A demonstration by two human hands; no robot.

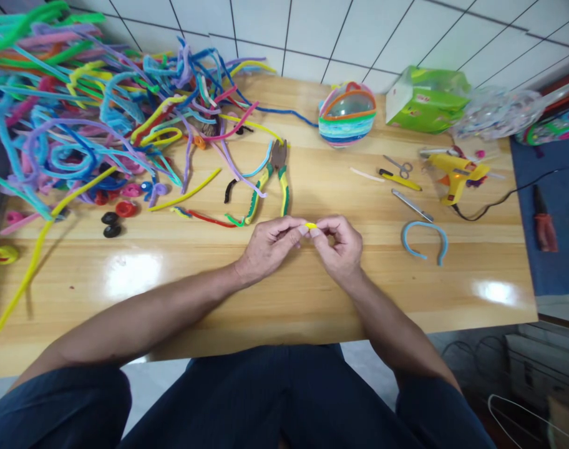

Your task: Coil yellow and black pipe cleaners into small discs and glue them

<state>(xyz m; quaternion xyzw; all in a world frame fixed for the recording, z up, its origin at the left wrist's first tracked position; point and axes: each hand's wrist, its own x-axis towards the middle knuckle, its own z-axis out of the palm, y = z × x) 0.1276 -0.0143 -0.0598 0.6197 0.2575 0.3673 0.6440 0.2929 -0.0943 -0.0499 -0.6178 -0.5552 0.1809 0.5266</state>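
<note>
Between the fingertips of both hands is a small yellow piece of pipe cleaner (311, 226), mostly covered by the fingers. My left hand (274, 244) pinches it from the left, thumb against forefinger. From the other side my right hand (339, 246) grips it the same way. Just beyond the left hand lie pliers (279, 156) with green and yellow handles, jaws pointing away. Short pipe cleaner scraps in red (212, 218) and green (234, 220) lie left of the pliers' handles.
A tangled heap of coloured pipe cleaners (102, 112) fills the back left. A striped, rounded form (346, 118) stands at the back, beside a green packet (427, 100). To the right are scissors (401, 167), a cutter knife (400, 179), a blue bent pipe cleaner (425, 226) and a corded yellow glue gun (457, 174).
</note>
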